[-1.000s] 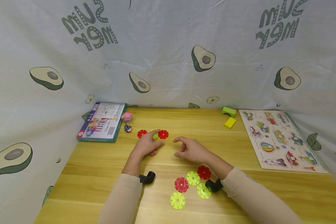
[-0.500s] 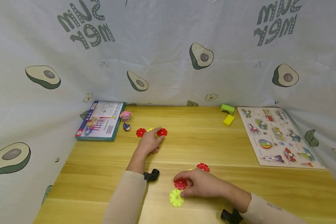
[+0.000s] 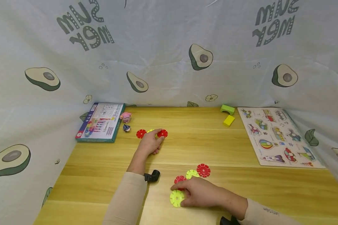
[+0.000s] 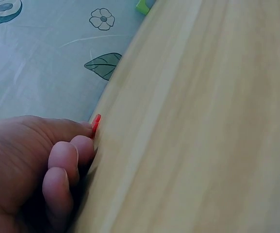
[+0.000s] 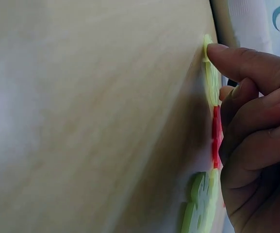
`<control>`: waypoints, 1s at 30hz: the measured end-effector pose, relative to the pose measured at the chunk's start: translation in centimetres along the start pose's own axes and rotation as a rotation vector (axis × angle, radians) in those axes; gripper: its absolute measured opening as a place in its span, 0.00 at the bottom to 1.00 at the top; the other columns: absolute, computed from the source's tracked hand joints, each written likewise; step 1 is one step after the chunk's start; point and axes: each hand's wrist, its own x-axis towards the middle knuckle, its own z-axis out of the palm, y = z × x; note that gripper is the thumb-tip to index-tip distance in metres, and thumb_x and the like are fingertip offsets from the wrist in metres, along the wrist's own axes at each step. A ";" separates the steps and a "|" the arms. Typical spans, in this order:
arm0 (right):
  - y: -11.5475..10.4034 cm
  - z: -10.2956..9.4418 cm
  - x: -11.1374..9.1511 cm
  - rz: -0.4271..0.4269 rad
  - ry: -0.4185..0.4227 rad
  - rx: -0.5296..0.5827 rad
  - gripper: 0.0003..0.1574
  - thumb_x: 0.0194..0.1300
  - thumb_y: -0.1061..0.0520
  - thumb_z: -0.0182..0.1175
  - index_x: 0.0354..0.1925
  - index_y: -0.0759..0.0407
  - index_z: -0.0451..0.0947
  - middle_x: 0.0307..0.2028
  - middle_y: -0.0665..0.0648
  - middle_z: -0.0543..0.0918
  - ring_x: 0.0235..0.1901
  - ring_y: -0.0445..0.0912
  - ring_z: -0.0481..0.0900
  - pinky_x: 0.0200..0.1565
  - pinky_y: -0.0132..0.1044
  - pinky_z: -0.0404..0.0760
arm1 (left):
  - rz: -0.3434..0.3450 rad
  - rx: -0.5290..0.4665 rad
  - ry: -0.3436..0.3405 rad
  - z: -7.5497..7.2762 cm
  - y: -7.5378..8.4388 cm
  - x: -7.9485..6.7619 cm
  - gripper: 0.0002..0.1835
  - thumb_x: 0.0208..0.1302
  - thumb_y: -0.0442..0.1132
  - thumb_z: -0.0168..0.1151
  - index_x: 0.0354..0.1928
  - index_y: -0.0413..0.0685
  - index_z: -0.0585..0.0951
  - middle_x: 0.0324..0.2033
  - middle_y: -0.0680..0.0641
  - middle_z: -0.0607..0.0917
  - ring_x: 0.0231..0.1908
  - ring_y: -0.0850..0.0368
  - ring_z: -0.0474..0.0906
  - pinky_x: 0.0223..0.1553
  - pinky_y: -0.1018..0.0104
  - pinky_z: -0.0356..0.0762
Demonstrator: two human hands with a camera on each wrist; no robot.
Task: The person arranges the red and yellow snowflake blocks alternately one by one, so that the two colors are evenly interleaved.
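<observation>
My left hand (image 3: 149, 144) pinches the red notched snowflake disc (image 3: 164, 134) at the right end of a far row. Beside that disc lie a yellow-green disc (image 3: 150, 130), partly covered by the hand, and another red disc (image 3: 141, 133). In the left wrist view only a sliver of the red disc (image 4: 96, 122) shows at the fingertips. Closer to me, thumb and index finger of my right hand (image 3: 202, 193) pinch the edge of a yellow-green snowflake disc (image 3: 176, 198) flat on the table. A pinkish-red disc (image 3: 180, 179) shows just above that index finger.
Another yellow-green disc (image 3: 192, 173) and a red disc (image 3: 203, 170) lie beyond the right hand. Toy figures (image 3: 125, 117) stand by a flat box (image 3: 101, 122) at left. Green (image 3: 227, 108) and yellow blocks (image 3: 229, 120) sit near a picture puzzle board (image 3: 276, 137).
My right hand has come back toward me from the table's middle to the near yellow-green disc. My left hand has shifted slightly rightward onto the red disc and its thumb has closed in.
</observation>
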 end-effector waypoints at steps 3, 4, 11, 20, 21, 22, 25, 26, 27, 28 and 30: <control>0.0 0.1 0.1 0.000 0.005 -0.017 0.27 0.51 0.50 0.69 0.52 0.40 0.76 0.15 0.39 0.66 0.14 0.33 0.61 0.17 0.27 0.63 | 0.002 -0.010 0.001 0.0 0.0 0.0 0.27 0.65 0.51 0.55 0.66 0.62 0.65 0.13 0.46 0.79 0.09 0.53 0.74 0.12 0.63 0.75; -0.1 0.1 0.2 0.002 0.004 -0.017 0.27 0.51 0.50 0.69 0.51 0.40 0.76 0.15 0.39 0.66 0.14 0.33 0.61 0.17 0.27 0.63 | 0.000 -0.013 0.000 0.0 0.0 0.0 0.28 0.65 0.51 0.55 0.66 0.62 0.65 0.13 0.46 0.79 0.09 0.53 0.74 0.12 0.63 0.76; -0.3 0.1 0.4 -0.005 0.009 -0.042 0.24 0.48 0.50 0.71 0.45 0.38 0.74 0.18 0.40 0.66 0.15 0.34 0.60 0.17 0.27 0.62 | -0.005 -0.017 0.014 0.1 -0.1 0.0 0.27 0.66 0.50 0.55 0.66 0.62 0.65 0.13 0.46 0.79 0.09 0.54 0.74 0.12 0.63 0.75; -0.4 -0.2 0.4 -0.084 0.153 -0.087 0.15 0.53 0.49 0.68 0.33 0.41 0.69 0.25 0.39 0.69 0.24 0.32 0.66 0.26 0.25 0.69 | -0.035 -0.019 0.021 0.1 -0.1 0.1 0.27 0.65 0.51 0.55 0.66 0.63 0.66 0.13 0.46 0.79 0.09 0.53 0.74 0.12 0.63 0.75; -0.4 -0.4 0.4 -0.083 0.148 -0.050 0.14 0.54 0.49 0.67 0.33 0.41 0.70 0.23 0.39 0.69 0.23 0.32 0.66 0.25 0.26 0.70 | -0.036 -0.019 0.021 0.1 -0.1 0.2 0.27 0.65 0.51 0.55 0.66 0.63 0.66 0.13 0.46 0.79 0.09 0.53 0.74 0.12 0.63 0.75; -0.3 -0.6 0.4 -0.079 0.141 -0.016 0.12 0.56 0.49 0.66 0.34 0.41 0.70 0.23 0.39 0.69 0.22 0.32 0.67 0.24 0.26 0.70 | -0.035 -0.018 0.021 0.1 -0.1 0.2 0.27 0.65 0.51 0.55 0.66 0.63 0.66 0.13 0.46 0.79 0.09 0.53 0.74 0.12 0.63 0.75; -0.1 -1.4 0.7 -0.045 0.117 0.162 0.10 0.59 0.49 0.64 0.38 0.43 0.73 0.22 0.43 0.72 0.18 0.35 0.72 0.22 0.28 0.75 | -0.039 -0.017 0.019 0.2 -0.1 0.1 0.27 0.65 0.51 0.55 0.66 0.63 0.66 0.13 0.46 0.79 0.09 0.53 0.74 0.12 0.63 0.75; 0.0 -1.7 0.8 -0.030 0.117 0.216 0.10 0.59 0.50 0.64 0.40 0.44 0.74 0.22 0.44 0.73 0.17 0.37 0.74 0.22 0.30 0.76 | -0.041 -0.018 0.017 0.2 -0.1 0.1 0.27 0.65 0.51 0.56 0.66 0.63 0.66 0.13 0.46 0.79 0.09 0.53 0.74 0.12 0.63 0.76; 0.1 -2.0 1.0 -0.012 0.124 0.257 0.11 0.59 0.50 0.64 0.41 0.44 0.75 0.22 0.46 0.74 0.17 0.39 0.75 0.21 0.31 0.77 | -0.043 -0.019 0.016 0.2 -0.1 0.1 0.27 0.65 0.51 0.56 0.66 0.63 0.66 0.13 0.45 0.79 0.09 0.53 0.74 0.12 0.63 0.76; 0.3 -2.3 1.3 0.001 0.137 0.286 0.11 0.59 0.51 0.64 0.42 0.44 0.75 0.22 0.47 0.75 0.17 0.40 0.77 0.21 0.33 0.78 | -0.044 -0.018 0.015 0.2 -0.1 0.1 0.27 0.65 0.51 0.56 0.66 0.63 0.66 0.13 0.45 0.79 0.09 0.53 0.74 0.13 0.63 0.76; 0.6 -3.0 1.8 0.019 0.174 0.307 0.12 0.59 0.52 0.64 0.43 0.45 0.76 0.23 0.49 0.76 0.17 0.43 0.78 0.20 0.34 0.79 | -0.051 -0.018 0.012 0.3 0.0 0.1 0.27 0.65 0.51 0.56 0.66 0.63 0.66 0.13 0.45 0.79 0.10 0.53 0.75 0.13 0.63 0.76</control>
